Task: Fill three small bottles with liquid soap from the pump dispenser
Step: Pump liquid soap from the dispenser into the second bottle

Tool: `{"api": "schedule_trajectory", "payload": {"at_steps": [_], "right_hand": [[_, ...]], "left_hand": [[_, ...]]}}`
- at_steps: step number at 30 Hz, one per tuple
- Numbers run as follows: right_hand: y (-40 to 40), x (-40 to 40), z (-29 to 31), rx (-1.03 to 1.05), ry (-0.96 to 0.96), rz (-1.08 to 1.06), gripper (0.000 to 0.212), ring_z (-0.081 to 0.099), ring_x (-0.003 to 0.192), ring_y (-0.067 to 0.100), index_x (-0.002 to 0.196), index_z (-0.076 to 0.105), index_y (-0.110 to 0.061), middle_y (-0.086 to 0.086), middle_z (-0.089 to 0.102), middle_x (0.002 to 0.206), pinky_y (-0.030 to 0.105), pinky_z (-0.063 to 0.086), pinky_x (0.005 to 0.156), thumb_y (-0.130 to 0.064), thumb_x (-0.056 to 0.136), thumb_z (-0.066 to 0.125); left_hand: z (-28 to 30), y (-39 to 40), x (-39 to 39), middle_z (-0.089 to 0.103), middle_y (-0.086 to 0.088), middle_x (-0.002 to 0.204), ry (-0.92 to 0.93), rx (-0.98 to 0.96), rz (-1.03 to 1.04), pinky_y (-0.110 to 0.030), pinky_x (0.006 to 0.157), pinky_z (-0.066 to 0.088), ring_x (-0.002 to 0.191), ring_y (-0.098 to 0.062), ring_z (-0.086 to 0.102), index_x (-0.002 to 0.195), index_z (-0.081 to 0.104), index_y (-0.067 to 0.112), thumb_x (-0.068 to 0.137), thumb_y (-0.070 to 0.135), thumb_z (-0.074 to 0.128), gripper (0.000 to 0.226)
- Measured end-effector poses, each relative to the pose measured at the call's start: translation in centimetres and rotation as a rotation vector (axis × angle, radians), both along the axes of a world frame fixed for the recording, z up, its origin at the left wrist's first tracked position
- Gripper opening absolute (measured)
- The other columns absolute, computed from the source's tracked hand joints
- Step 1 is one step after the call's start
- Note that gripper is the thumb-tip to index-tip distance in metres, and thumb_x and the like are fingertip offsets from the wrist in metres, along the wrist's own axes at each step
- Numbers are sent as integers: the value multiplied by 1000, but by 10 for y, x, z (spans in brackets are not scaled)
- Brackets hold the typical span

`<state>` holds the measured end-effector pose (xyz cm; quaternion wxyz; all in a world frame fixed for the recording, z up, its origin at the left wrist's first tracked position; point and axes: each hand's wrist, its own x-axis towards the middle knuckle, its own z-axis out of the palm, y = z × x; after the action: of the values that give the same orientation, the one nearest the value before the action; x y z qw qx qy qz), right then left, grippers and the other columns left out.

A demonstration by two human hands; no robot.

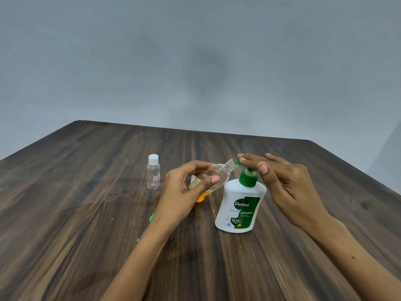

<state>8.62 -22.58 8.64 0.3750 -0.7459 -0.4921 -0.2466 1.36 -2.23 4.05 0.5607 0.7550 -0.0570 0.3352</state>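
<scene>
A white soap dispenser point(239, 207) with a green pump head point(248, 175) stands on the wooden table. My left hand point(184, 190) holds a small clear bottle point(219, 173) tilted, its open neck against the green nozzle. A little yellowish soap lies in its lower end. My right hand point(280, 181) rests its fingers flat on top of the pump head. Another small clear bottle point(153, 172) with a white cap stands upright to the left. An orange-yellow object point(200, 197), partly hidden behind my left hand, lies on the table; I cannot tell what it is.
A small green cap point(151, 217) lies on the table beside my left wrist. The dark wooden table point(86, 213) runs back to a grey wall, its far edge behind the bottles and its right edge angling down at the right.
</scene>
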Motion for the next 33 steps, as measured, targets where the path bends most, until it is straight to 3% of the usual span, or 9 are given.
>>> {"api": "schedule_trajectory", "payload": {"at_steps": [11, 16, 23, 30, 33], "right_hand": [[0, 2, 1, 5, 11, 7, 58, 59, 117, 2, 116, 69, -18, -10, 66, 122, 41, 44, 105, -56, 100, 27], [-2, 2, 0, -8, 7, 23, 57, 56, 122, 2, 121, 64, -20, -9, 63, 127, 32, 41, 107, -56, 100, 26], [-2, 2, 2, -17, 16, 20, 57, 57, 120, 1, 119, 67, -20, -11, 64, 125, 38, 42, 106, -57, 100, 27], [0, 3, -4, 11, 14, 13, 55, 60, 117, 3, 118, 66, -20, -10, 66, 122, 43, 46, 103, -56, 100, 29], [-2, 3, -1, -10, -8, 23, 54, 56, 122, 3, 122, 64, -19, -10, 63, 127, 39, 43, 106, -54, 101, 28]], "left_hand": [[0, -1, -2, 74, 17, 98, -2, -2, -3, -12, 82, 49, 97, 0, 67, 100, 71, 28, 80, 29, 73, 20], [0, -1, -2, 74, 15, 98, 5, -2, 0, -15, 84, 50, 97, -1, 67, 102, 72, 25, 82, 26, 73, 20], [-2, -1, -2, 75, 11, 99, 19, 2, -6, -25, 87, 53, 97, -6, 68, 105, 72, 21, 80, 34, 71, 28], [-2, -2, -1, 74, 12, 100, 28, -6, -9, -22, 86, 52, 98, -5, 67, 104, 72, 23, 79, 34, 71, 28], [-1, -1, -1, 74, 12, 100, 24, -3, -8, -22, 87, 52, 99, -5, 66, 105, 72, 23, 79, 36, 69, 30]]}}
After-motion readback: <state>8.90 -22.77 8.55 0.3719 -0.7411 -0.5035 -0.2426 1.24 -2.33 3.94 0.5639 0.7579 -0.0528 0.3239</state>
